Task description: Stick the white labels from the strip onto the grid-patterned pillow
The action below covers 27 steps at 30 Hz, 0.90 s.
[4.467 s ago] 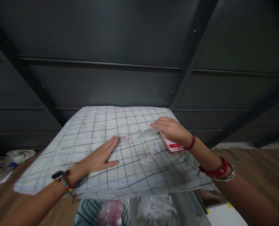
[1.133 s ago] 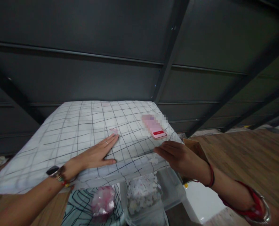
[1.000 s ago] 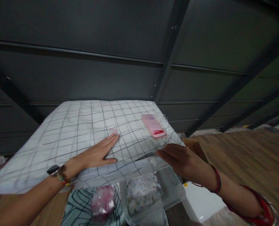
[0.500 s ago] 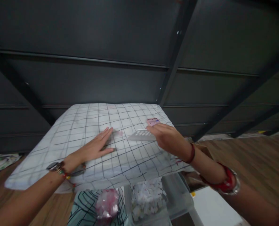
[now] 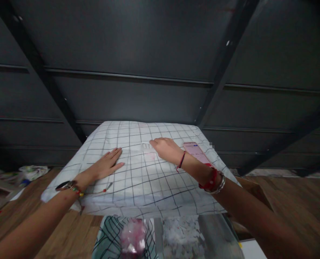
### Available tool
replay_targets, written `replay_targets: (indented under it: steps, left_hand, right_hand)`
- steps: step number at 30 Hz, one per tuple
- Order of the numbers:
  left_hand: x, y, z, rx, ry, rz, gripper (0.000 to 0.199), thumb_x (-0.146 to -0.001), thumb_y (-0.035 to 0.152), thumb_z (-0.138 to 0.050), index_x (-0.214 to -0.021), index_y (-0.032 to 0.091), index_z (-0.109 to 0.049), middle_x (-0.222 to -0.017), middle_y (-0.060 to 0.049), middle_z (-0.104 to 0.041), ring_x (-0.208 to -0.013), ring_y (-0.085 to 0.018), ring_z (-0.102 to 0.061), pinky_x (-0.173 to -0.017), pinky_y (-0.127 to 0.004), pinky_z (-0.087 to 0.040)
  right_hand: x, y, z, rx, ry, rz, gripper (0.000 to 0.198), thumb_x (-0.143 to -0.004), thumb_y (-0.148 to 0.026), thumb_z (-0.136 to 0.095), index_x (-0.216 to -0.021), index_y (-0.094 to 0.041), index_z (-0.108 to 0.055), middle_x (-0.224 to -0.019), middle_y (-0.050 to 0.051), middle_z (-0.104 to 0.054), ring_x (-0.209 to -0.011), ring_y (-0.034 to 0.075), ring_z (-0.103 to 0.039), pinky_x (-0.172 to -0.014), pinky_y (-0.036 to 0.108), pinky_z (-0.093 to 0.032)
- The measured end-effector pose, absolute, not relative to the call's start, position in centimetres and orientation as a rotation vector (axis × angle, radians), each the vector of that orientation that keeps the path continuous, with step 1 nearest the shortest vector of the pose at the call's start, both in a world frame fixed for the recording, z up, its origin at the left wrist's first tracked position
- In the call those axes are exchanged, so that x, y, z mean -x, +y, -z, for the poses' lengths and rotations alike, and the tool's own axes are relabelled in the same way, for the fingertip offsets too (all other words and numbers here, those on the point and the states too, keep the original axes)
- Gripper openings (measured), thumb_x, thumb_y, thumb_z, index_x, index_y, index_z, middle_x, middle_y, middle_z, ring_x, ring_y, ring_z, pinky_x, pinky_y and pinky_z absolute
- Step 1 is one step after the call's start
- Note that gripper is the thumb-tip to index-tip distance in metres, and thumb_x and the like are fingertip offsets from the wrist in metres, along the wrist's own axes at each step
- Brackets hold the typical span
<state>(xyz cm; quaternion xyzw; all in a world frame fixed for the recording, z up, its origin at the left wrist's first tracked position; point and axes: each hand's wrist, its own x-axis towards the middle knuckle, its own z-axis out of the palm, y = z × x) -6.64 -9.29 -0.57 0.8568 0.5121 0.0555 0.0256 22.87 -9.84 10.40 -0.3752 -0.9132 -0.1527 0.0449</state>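
My left hand (image 5: 106,165) lies flat on the white checked cloth (image 5: 138,180), its fingers stretched out and nothing in them. Farther right, my right hand (image 5: 163,146) is closed on the edge of a small white piece with a row of cells (image 5: 147,145). Its exact kind is not clear, and my fingers cover part of it. The piece is held low over the cloth, above a faint pink patch (image 5: 149,156). A pink phone (image 5: 194,151) with a lit screen lies beside my right wrist, partly covered by my forearm.
Dark panels with metal beams (image 5: 130,97) rise behind the table. Below the near edge are a pink bag (image 5: 133,237) on patterned cloth and a clear bin (image 5: 183,235) of white scraps. A cardboard box (image 5: 253,192) stands at right on the wood floor.
My right hand has moved left with the white piece, which now looks tilted more edge-on. More of the phone shows. My left hand stays flat on the cloth. The view has shifted.
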Motion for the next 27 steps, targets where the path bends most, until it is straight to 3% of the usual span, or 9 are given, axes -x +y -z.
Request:
replay_targets:
  steps: [11,27]
  left_hand:
    - [7.2,-10.1,0.1,-2.636,1.619,-0.121,0.074,-0.092,0.058,-0.020,-0.140,0.003,-0.029,-0.147,-0.018,-0.024,-0.136,-0.028,-0.019,-0.109,-0.042,-0.017]
    - [7.8,-11.7,-0.6,-2.610,1.666,-0.078,0.065,-0.093,0.048,-0.020,-0.139,0.003,-0.030,-0.147,-0.018,-0.024,-0.136,-0.027,-0.019,-0.109,-0.041,-0.018]
  right_hand:
    - [-22.0,-11.0,-11.3,1.253,-2.801,0.445,0.027,-0.079,0.003,-0.041,-0.096,-0.008,-0.058,-0.090,0.012,-0.066,-0.080,0.020,-0.061,-0.062,0.029,-0.039]
    - [-18.8,-19.8,-11.8,0.748,-2.929,0.315,0.015,-0.086,-0.004,-0.040,-0.085,-0.012,-0.053,-0.074,0.006,-0.062,-0.068,0.018,-0.058,-0.056,0.030,-0.039]
